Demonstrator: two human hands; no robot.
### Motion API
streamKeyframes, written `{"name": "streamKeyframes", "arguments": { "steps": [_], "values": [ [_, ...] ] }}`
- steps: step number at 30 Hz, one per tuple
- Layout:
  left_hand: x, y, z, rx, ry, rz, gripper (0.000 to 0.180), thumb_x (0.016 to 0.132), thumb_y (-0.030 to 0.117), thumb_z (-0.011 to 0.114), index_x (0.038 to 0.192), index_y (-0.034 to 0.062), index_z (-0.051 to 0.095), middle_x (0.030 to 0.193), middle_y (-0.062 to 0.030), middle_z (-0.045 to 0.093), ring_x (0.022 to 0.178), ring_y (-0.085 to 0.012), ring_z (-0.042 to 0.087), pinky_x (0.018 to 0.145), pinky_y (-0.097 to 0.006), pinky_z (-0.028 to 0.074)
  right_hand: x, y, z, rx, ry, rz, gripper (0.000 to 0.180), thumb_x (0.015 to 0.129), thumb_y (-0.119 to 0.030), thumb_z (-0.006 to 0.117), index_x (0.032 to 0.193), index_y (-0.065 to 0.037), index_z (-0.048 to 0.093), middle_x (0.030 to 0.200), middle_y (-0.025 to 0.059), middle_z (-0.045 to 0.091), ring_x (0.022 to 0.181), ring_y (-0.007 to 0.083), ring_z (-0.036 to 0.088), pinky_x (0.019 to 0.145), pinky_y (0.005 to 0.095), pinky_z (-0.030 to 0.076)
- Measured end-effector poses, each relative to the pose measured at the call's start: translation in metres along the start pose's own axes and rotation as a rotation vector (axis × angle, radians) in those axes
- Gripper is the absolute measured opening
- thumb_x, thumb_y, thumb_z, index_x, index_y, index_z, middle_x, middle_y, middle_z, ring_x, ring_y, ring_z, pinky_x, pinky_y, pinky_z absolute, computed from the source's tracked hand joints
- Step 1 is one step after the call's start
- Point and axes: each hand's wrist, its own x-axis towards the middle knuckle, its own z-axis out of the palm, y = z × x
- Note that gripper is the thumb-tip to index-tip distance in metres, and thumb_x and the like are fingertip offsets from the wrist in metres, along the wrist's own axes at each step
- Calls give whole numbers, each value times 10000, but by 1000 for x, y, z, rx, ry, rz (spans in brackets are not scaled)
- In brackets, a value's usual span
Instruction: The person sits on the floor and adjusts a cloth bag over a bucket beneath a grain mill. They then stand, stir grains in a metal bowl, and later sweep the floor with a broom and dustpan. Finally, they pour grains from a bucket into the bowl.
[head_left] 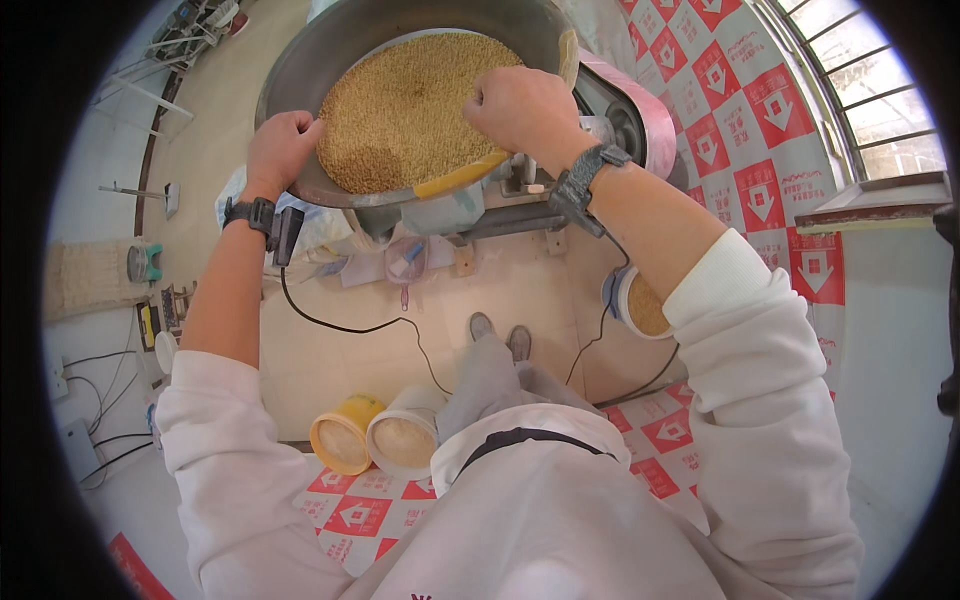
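A wide, dark round pan (290,75) on a machine stands at the top of the view. Many small golden-tan granules (410,105) fill its bottom, with a darker patch at the near left. My left hand (283,150) is closed at the pan's left rim; its curled fingers hide whatever may be in them. Above the granules on the right, my right hand (522,108) makes a fist with its wrist over the rim, and I cannot make out anything inside it. Yellow tape (460,175) covers part of the near rim. Both wrists wear black straps with cabled devices.
Behind my legs stand a yellow bucket (345,437) and a white bucket (403,440) with pale contents. Another bucket (645,305) of tan granules is at the right. A pink machine housing (655,120) adjoins the pan. Red-and-white sheeting (760,200) lines the right. Cables hang from my wrists.
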Motion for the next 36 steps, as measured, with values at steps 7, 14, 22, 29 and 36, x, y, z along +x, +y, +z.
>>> {"name": "streamKeyframes", "arguments": {
  "steps": [7, 14, 22, 29, 36],
  "values": [
    [-1, 1, 0, -25, 11, -1, 389, 908, 396, 603, 744, 45, 633, 721, -173, 627, 695, -364, 611, 664, -458, 481, -1, 2, -1, 10, -25, -33, 323, 878, -340, 601, 867, -81, 795, 833, 157, 756, 827, 370, 735, 767, 484, 583],
    [1, -5, 2, -52, -8, 4, 398, 914, 393, 611, 750, 30, 622, 716, -179, 605, 684, -363, 599, 658, -459, 468, -2, 0, -4, -2, -74, -15, 319, 860, -313, 603, 830, -62, 796, 868, 177, 764, 828, 387, 740, 737, 492, 587],
    [2, -6, 3, -15, 13, 53, 413, 925, 394, 597, 760, 16, 610, 714, -181, 591, 681, -363, 591, 658, -468, 458, -5, 1, -4, 16, -12, -31, 323, 845, -309, 605, 861, -54, 803, 894, 183, 772, 852, 388, 746, 764, 482, 592],
    [-1, 0, 0, -21, -6, 12, 394, 921, 399, 592, 765, 40, 631, 726, -172, 609, 706, -368, 608, 667, -466, 469, 0, 0, -4, 6, -75, 17, 368, 881, -348, 593, 917, -46, 801, 921, 188, 772, 882, 389, 744, 784, 482, 588],
    [-5, 9, -3, 19, -19, 26, 337, 908, 368, 595, 820, 65, 712, 822, -173, 698, 804, -390, 677, 718, -484, 524, -3, -4, -8, -5, -54, 28, 366, 884, -400, 605, 893, -88, 796, 892, 168, 765, 870, 386, 731, 777, 493, 581]
  ]
}}
